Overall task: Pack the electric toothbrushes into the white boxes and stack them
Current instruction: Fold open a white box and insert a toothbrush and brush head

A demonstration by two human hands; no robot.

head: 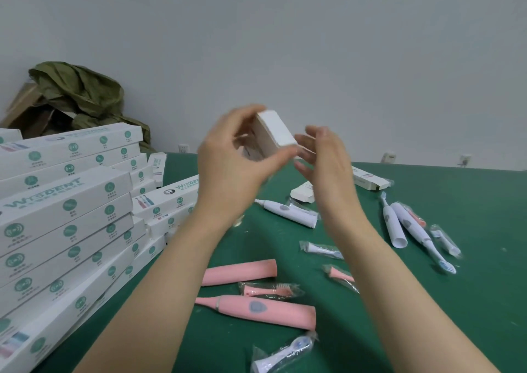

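Observation:
A white box [274, 129] is raised above the green table [470, 301], its end face toward me. My left hand [231, 161] grips it, fingers over the top and thumb under the near corner. My right hand [323, 158] hovers just right of the box with fingers loosely bent; contact with the box is blurred. Below lie a pink toothbrush handle [256, 311], a pink sleeve [239, 272] and a white toothbrush handle [288, 211]. Two more white toothbrushes [405, 227] lie at the right.
Stacks of packed white boxes [65, 218] fill the left side. Bagged brush heads [320, 248] [271, 289] [285, 352] are scattered on the table. Two open white boxes [370, 180] [302, 192] lie behind my hands. A green bag [79, 93] sits by the wall.

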